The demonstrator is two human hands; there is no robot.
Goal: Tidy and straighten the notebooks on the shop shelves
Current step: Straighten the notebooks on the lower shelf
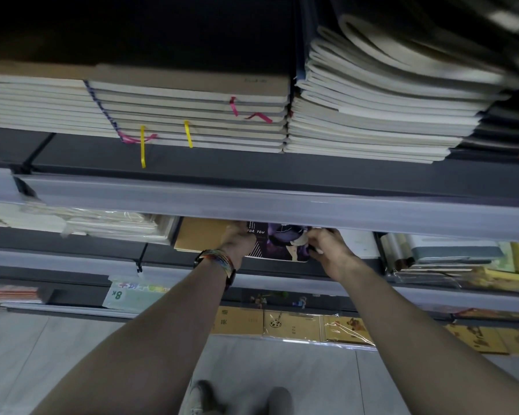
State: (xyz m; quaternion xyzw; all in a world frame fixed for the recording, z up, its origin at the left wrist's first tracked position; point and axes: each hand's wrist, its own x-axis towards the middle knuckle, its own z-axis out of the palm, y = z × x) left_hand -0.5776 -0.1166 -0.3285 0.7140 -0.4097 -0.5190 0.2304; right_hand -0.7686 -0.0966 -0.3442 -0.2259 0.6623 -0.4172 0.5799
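A purple and black notebook [277, 242] with "FOR YOU" printed on its cover lies on the second shelf, partly hidden under the shelf rail above. My left hand [237, 239], with a rainbow wristband, grips the notebook's left edge. My right hand [327, 247] grips its right edge with curled fingers. A brown kraft notebook [198, 235] lies just left of it, and a white notebook [358, 244] to its right. On the top shelf stand tall stacks of cream-paged notebooks [192, 115], some with pink and yellow ribbons.
The grey shelf rail [252, 202] juts out above my hands. Wrapped pads [102, 223] sit at left, teal and yellow books [456, 253] at right. Lower shelves hold an "8K" pad [126, 293] and brown notebooks [294, 324]. My shoes [237, 399] stand on the grey floor.
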